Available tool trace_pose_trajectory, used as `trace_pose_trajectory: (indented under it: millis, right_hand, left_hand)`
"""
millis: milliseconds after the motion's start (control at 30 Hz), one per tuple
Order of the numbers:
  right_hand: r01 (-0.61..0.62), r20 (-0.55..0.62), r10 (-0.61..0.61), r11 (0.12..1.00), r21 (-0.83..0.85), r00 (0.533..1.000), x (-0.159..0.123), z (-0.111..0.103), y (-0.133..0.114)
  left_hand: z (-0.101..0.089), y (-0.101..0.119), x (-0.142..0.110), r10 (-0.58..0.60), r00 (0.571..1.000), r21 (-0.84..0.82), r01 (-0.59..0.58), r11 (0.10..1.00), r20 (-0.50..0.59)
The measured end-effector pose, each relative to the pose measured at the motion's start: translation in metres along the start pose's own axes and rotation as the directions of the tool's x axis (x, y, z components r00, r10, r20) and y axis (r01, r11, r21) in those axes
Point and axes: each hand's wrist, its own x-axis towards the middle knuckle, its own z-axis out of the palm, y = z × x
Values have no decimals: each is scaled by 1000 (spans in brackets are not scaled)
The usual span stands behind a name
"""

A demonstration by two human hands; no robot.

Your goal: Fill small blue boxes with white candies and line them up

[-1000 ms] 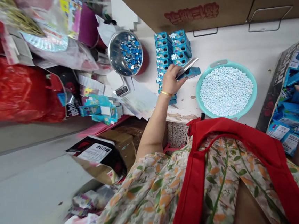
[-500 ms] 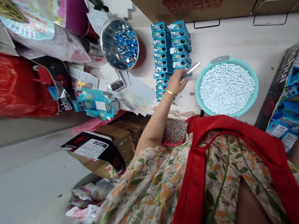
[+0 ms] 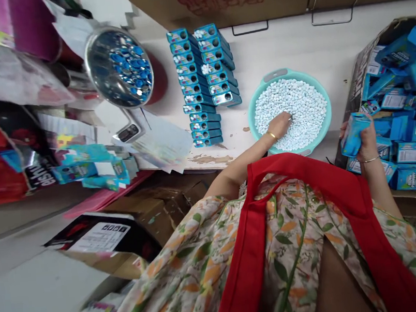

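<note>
My left hand (image 3: 280,124) reaches into a teal basin (image 3: 252,118) full of small white pellets (image 3: 296,102), fingers curled down onto them; a glint of the silver metal piece (image 3: 289,118) shows at its fingertips. My right hand (image 3: 365,138) grips a blue packet (image 3: 351,133) held upright at the near edge of a cardboard carton (image 3: 355,84) heaped with more blue packets (image 3: 402,105). Two rows of stacked blue boxes (image 3: 205,81) lie on the white table (image 3: 285,42) left of the basin.
A steel bowl (image 3: 120,66) of blue pieces sits at the table's left end, a small digital scale (image 3: 128,132) and papers (image 3: 163,145) beside it. Red bags, packets and boxes crowd the left side and the floor. Brown cartons line the far edge.
My left hand left the stacked blue boxes and moved right into the pellet basin. My right hand came into view holding a blue packet from the carton. The camera swung right.
</note>
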Motion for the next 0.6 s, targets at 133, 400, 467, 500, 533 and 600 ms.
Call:
trace_pose_trajectory:
  millis: [133,400,467,500,533,600]
  right_hand:
    - [-50,-65,50,999,1,997,-7,17,24]
    - [198,-58,-236,907,-371,970,-9,38,45]
    - [267,-19,-308,852,-451,951,-5,45,43]
    - [293,5,-330,830,-476,944,-3,50,41]
    - [316,32,-345,811,-492,938,0,56,40]
    - [357,93,-362,784,-509,928,5,69,36]
  left_hand:
    - [1,0,7,43,999,-121,-43,992,-2]
    - [-65,-31,-46,243,967,-92,-250,964,-82]
    - [-88,-31,-61,319,940,-35,-325,945,-117]
    - [-99,-29,-68,351,928,-4,-354,935,-124]
    - [-109,-25,-74,375,919,30,-375,927,-120]
    - [-125,-13,-83,407,909,99,-398,912,-90]
